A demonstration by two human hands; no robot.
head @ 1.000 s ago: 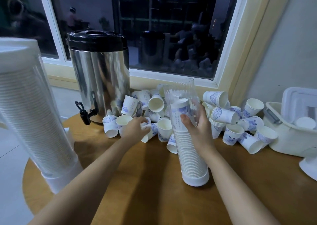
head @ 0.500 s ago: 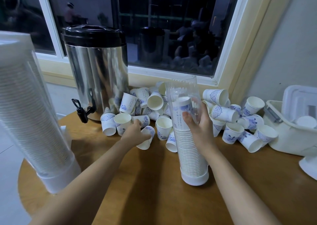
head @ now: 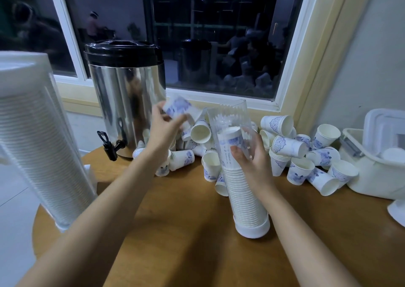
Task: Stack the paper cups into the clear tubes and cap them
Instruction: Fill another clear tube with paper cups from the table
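A clear tube (head: 230,120) stands upright on a white base cap (head: 253,229) in the middle of the round wooden table (head: 186,232), filled most of the way with stacked paper cups (head: 245,199). My right hand (head: 252,159) grips the tube at mid-height. My left hand (head: 163,131) holds a white paper cup with blue print (head: 178,109), raised above the table to the left of the tube's open top. Several loose cups (head: 289,146) lie in a pile behind and to the right of the tube.
A second, capped tube full of cups (head: 37,144) leans at the near left. A steel urn with a black lid and tap (head: 125,98) stands at the back left. A white plastic bin (head: 377,170) sits at the right, by the wall. A window runs behind.
My left hand has picked a cup out of the pile and lifted it up toward the tube's top. My right hand stays on the tube.
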